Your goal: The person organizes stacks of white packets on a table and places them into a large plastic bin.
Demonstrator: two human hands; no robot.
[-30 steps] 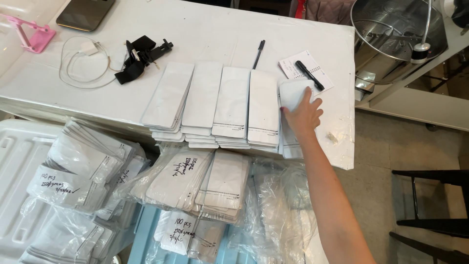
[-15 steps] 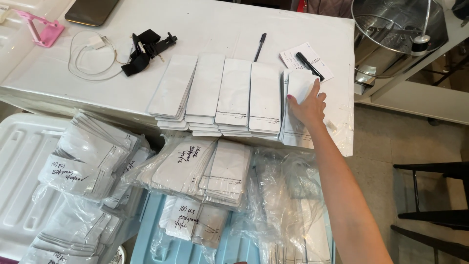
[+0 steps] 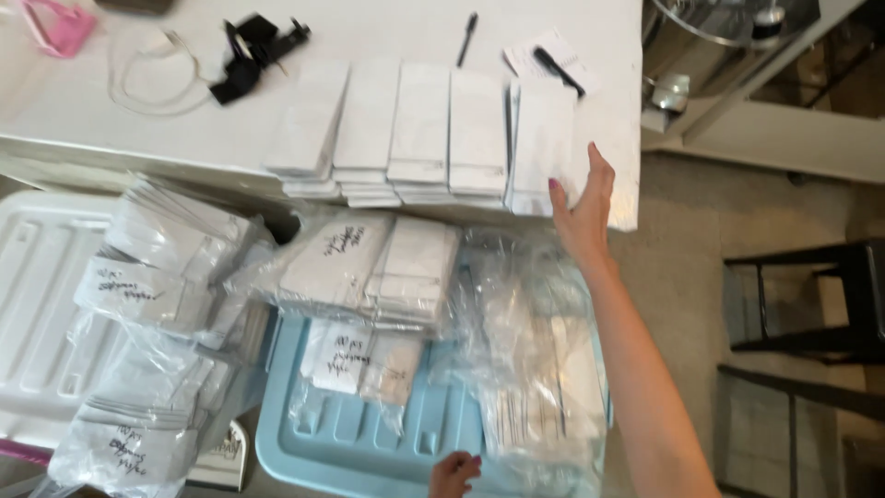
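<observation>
A stack of white envelopes [image 3: 544, 138] lies rightmost in a row on the white table [image 3: 184, 120]. The right hand [image 3: 583, 207], fingers spread, touches its near corner. The left hand [image 3: 454, 475], loosely curled, rests on a blue bin lid [image 3: 369, 452] below clear bags of envelopes [image 3: 369, 267].

White table [image 3: 184, 138], beige floor [image 3: 737, 212], black stools [image 3: 811, 295]

Bright, soft daylight washes out the white counter [image 3: 184, 120]; slight motion blur softens everything, and shadows stay faint.
</observation>
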